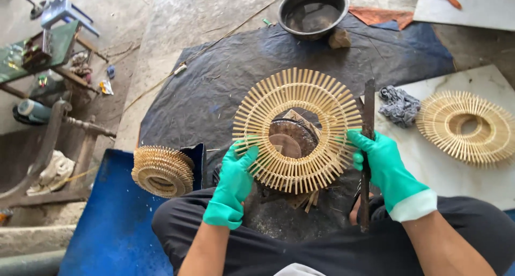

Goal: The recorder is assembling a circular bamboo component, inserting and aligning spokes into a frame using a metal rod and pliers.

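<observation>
A round bamboo-stick ring (pixel 298 130) is held over a dark tarp (pixel 214 88) above the person's lap. The left hand (pixel 234 179) has its grip clamped on the ring's lower-left rim. The right hand (pixel 382 160) steadies the right rim, its grip closed on a long dark blade (pixel 367 152); a stack of rings (pixel 162 170) lies to the left.

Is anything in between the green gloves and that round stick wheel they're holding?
Nothing visible. The left hand grips the bamboo ring at its lower left edge. The right hand touches its right edge and also holds a dark flat tool upright beside the ring.
</observation>
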